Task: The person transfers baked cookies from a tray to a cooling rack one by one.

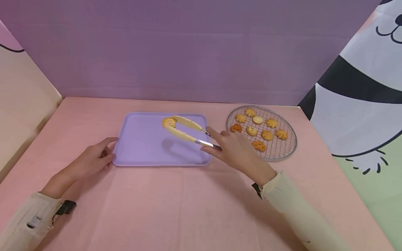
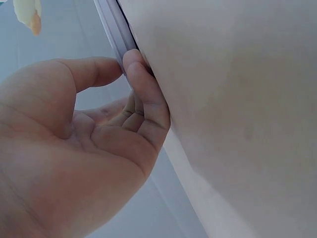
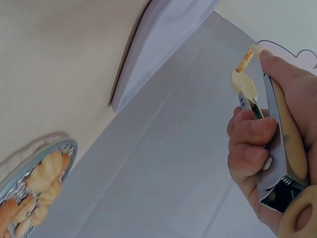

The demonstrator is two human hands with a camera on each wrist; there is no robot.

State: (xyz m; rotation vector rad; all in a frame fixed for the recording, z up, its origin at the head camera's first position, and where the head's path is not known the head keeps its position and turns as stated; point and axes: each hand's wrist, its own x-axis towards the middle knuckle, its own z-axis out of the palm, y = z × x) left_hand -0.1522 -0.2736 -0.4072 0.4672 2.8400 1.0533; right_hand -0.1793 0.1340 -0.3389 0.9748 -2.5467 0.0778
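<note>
My right hand [image 1: 240, 151] grips a pair of metal tongs [image 1: 180, 134] with cream-coloured tips. Between those tips is a round, swirled golden cookie [image 1: 167, 122], held above the purple tray [image 1: 141, 150]; a shadow falls on the tray below. In the right wrist view, the fingers wrap around the tongs' handle [image 3: 278, 129]. At the tray's near left corner my left hand [image 1: 91, 158] pinches the rim. The left wrist view shows the thumb and curled fingers meeting at the tray's edge [image 2: 115, 29].
Right of the tray lies a round wire rack [image 1: 284, 150] bearing several cookies, among them a pretzel-shaped one [image 1: 259, 145] and a pale round one [image 1: 258, 120]. A pink cloth [image 1: 176, 209] covers the table. A purple backdrop [image 1: 188, 62] rises behind, with a panda-printed panel [image 1: 355, 122] at right.
</note>
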